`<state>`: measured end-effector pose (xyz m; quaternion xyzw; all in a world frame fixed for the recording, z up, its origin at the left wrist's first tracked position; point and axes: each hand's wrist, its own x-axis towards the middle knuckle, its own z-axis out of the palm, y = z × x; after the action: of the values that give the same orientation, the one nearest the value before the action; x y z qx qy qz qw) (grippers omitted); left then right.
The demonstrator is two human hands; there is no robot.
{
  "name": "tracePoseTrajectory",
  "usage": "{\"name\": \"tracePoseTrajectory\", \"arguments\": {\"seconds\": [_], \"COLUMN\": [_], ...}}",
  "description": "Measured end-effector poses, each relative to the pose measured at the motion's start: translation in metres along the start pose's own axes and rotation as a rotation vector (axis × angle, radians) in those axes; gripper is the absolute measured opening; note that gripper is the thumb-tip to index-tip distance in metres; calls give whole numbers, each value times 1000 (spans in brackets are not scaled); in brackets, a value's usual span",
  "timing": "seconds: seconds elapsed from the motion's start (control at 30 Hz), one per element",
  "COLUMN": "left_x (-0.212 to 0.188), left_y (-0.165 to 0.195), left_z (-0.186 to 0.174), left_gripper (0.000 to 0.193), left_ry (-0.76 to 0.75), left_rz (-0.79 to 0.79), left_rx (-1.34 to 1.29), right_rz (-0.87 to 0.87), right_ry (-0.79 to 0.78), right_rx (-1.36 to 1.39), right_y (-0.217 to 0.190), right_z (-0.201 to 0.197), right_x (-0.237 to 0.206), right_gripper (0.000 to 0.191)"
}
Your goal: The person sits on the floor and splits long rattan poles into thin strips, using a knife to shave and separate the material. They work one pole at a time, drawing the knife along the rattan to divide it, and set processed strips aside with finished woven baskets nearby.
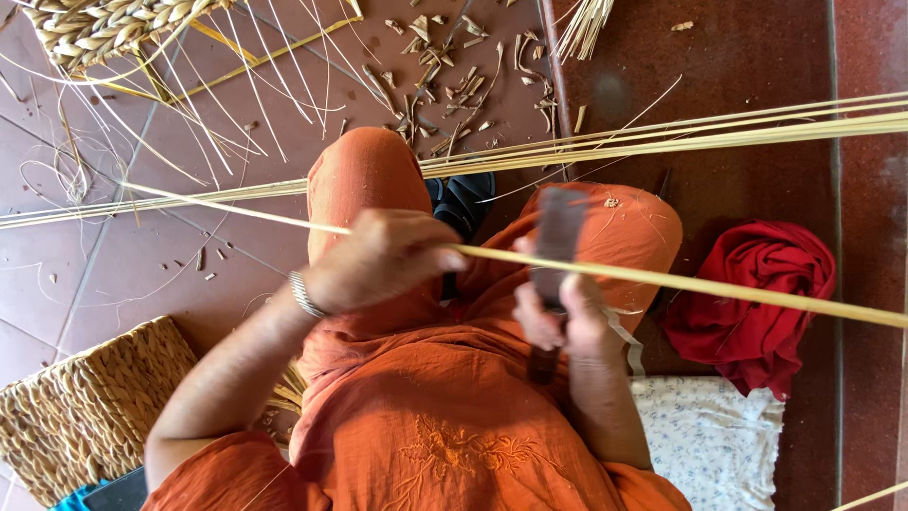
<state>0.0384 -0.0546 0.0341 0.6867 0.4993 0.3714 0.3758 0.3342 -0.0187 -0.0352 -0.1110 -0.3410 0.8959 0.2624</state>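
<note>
Gripping a long pale cane strip (662,279), the left hand (383,257) is curled over it above the left knee, fingers folded down and thumb pointing along the strip toward the other hand, a metal bangle (305,294) on the wrist. The strip runs in a shallow slant from the left side of the view, under that hand, across the lap and out past the right edge. The right hand (558,317) is clenched around the dark handle of a knife (556,255), whose broad, blurred blade stands upright and meets the strip just beside the left thumb. Both hands work over the lap of a person seated in orange clothing (426,416), knees raised. Beyond the knees a bundle of long cane strips (719,132) lies across the floor from edge to edge, roughly parallel to the held one. The floor (747,57) is of reddish-brown tiles, strewn with short cane shavings (445,66) near the top of the view and loose thin strands at the left. A partly woven piece (104,26) with free spokes fanning out lies in the upper left corner, and a woven basket (90,407) sits by the left elbow. To the right of the lap lies a crumpled red cloth (757,293), touching a white patterned cloth (709,435) below it. A dark sandal (468,197) shows between the knees.
</note>
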Motion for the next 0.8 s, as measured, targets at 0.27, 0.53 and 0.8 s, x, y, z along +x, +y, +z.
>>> {"name": "tracePoseTrajectory", "arguments": {"seconds": [0.27,0.53,0.8], "left_x": [-13,-6,3], "left_y": [-8,0,3], "left_z": [8,30,28], "left_gripper": [11,13,22], "left_ry": [7,1,-32], "left_rz": [-78,-131,-118], "left_rx": [-87,-195,-151], "right_rz": [-20,15,94], "right_ry": [43,-45,-107], "right_rx": [213,36,40], "right_y": [-8,18,19], "right_z": [-2,26,10], "right_x": [-10,19,25], "right_gripper": [66,67,70]}}
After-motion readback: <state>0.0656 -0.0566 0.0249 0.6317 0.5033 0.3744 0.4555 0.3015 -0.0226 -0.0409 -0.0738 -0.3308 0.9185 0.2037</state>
